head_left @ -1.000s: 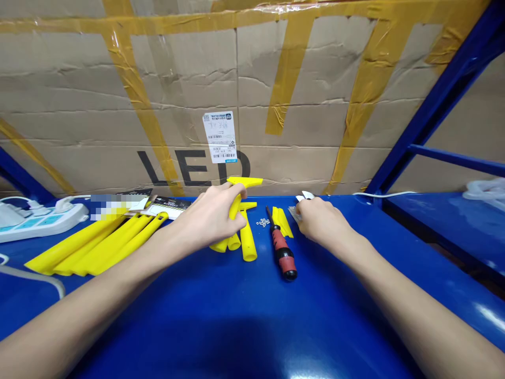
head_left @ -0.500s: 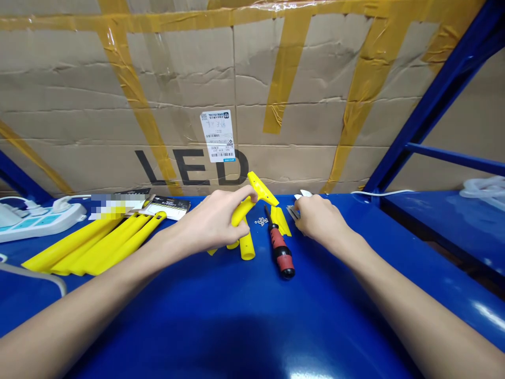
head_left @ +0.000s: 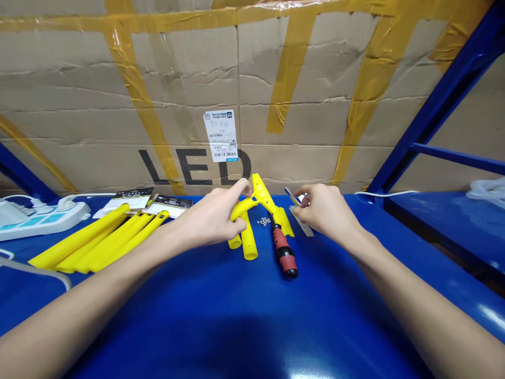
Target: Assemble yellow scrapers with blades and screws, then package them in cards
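My left hand (head_left: 211, 213) is closed around the handle of a yellow scraper (head_left: 262, 193), whose wide head points away to the right. Between the thumb and fingers of my right hand (head_left: 331, 210) is a thin metal blade (head_left: 291, 196), tilted up. Below that hand a flat pale strip (head_left: 307, 229) lies on the table. A red and black screwdriver (head_left: 282, 248) rests in the middle, its tip hidden by the scraper head. Beside it are a small yellow plate (head_left: 284, 221) and several tiny screws (head_left: 263, 221). Yellow tubes (head_left: 249, 242) lie below my left hand.
Several yellow handles (head_left: 114, 239) lie at left with black and white cards (head_left: 171, 204). A white power strip (head_left: 59, 218) with cables stands at far left. Behind the blue table (head_left: 236, 316) is a large taped cardboard box (head_left: 189, 79). A blue metal frame (head_left: 426, 116) rises at right.
My right hand has lifted slightly with the blade, now seen tilted up apart from the strip on the table. My left hand keeps the scraper, whose head now overlaps the screwdriver's tip.
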`<state>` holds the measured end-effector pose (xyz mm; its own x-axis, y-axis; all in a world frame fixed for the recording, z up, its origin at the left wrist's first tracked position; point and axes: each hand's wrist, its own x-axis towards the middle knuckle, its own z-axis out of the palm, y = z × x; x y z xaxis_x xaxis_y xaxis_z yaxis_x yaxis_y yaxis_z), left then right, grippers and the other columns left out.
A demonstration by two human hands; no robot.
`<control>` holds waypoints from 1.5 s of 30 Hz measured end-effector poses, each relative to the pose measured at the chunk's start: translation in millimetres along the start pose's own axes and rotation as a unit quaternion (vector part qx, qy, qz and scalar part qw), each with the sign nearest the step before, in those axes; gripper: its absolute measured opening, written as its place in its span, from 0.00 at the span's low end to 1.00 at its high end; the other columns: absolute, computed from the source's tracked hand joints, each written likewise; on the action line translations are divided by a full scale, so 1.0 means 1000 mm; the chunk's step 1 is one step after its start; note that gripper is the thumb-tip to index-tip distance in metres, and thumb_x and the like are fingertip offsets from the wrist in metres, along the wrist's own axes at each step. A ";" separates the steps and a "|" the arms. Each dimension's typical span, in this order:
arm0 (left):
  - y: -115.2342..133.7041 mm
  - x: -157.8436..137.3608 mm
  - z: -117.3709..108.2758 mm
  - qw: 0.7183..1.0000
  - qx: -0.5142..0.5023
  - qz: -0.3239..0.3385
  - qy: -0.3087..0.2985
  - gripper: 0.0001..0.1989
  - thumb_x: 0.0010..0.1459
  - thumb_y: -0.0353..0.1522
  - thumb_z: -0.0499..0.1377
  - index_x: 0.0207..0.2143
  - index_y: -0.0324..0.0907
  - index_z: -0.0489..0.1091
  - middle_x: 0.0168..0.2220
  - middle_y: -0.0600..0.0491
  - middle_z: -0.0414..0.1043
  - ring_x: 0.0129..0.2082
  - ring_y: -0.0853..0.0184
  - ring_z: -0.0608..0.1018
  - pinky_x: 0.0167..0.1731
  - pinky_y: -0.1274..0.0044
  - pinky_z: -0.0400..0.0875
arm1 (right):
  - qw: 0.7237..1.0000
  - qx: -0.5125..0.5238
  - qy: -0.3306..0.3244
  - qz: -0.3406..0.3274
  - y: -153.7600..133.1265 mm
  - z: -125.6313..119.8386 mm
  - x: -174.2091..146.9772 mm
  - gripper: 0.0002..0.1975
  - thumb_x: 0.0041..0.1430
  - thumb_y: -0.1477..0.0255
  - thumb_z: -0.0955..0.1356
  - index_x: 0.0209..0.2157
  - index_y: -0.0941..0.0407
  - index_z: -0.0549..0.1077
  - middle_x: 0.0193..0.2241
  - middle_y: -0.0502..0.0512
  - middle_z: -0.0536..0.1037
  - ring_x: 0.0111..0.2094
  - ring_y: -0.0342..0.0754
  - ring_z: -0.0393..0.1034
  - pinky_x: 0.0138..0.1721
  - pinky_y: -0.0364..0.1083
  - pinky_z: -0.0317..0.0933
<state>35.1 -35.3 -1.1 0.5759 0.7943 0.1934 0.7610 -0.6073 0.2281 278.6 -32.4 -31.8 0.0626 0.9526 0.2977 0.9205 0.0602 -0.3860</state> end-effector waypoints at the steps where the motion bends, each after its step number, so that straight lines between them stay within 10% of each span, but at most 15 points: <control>1: -0.001 0.000 -0.001 1.000 0.000 0.000 -0.003 0.21 0.53 0.30 0.56 0.51 0.46 0.60 0.32 0.55 0.69 0.27 0.65 0.70 0.27 0.74 0.60 | 0.999 0.048 -0.013 0.017 -0.001 -0.001 0.001 0.11 0.52 0.77 0.71 0.38 0.61 0.81 0.28 0.62 0.81 0.31 0.56 0.77 0.35 0.51 0.67; 7: -0.018 0.002 -0.004 0.999 0.014 0.030 -0.012 0.23 0.53 0.29 0.57 0.51 0.45 0.57 0.39 0.52 0.71 0.34 0.63 0.73 0.33 0.72 0.64 | 0.918 0.371 -0.129 0.056 0.003 0.002 0.006 0.09 0.52 0.65 0.75 0.30 0.58 0.80 0.19 0.48 0.72 0.21 0.40 0.63 0.22 0.41 0.55; 14: -0.025 0.003 -0.012 0.997 -0.008 0.008 -0.081 0.23 0.51 0.27 0.58 0.51 0.45 0.63 0.33 0.54 0.72 0.30 0.64 0.74 0.27 0.75 0.62 | 0.861 0.462 -0.211 0.030 0.011 0.013 0.008 0.18 0.40 0.61 0.81 0.28 0.58 0.81 0.24 0.54 0.80 0.26 0.43 0.71 0.30 0.43 0.64; 33: -0.031 0.003 -0.013 0.966 -0.185 -0.003 -0.182 0.21 0.63 0.45 0.59 0.54 0.47 0.65 0.36 0.55 0.78 0.21 0.69 0.79 0.25 0.77 0.72 | 0.834 0.518 -0.185 -0.047 0.007 0.020 0.003 0.16 0.48 0.65 0.78 0.23 0.56 0.69 0.22 0.48 0.75 0.23 0.40 0.65 0.27 0.42 0.62; 45: -0.031 0.005 -0.010 0.954 -0.213 -0.001 -0.210 0.23 0.65 0.46 0.57 0.57 0.46 0.64 0.36 0.52 0.78 0.23 0.67 0.80 0.25 0.77 0.73 | 0.842 0.514 -0.156 -0.045 -0.001 0.020 0.000 0.28 0.40 0.66 0.82 0.41 0.53 0.69 0.26 0.48 0.81 0.27 0.44 0.74 0.32 0.44 0.66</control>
<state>11.3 -12.5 1.9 0.7109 0.6780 -0.1869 0.6241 -0.4857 0.6121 269.8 -26.7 -48.7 -0.2424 0.9526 0.1836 0.0849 0.2093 -0.9742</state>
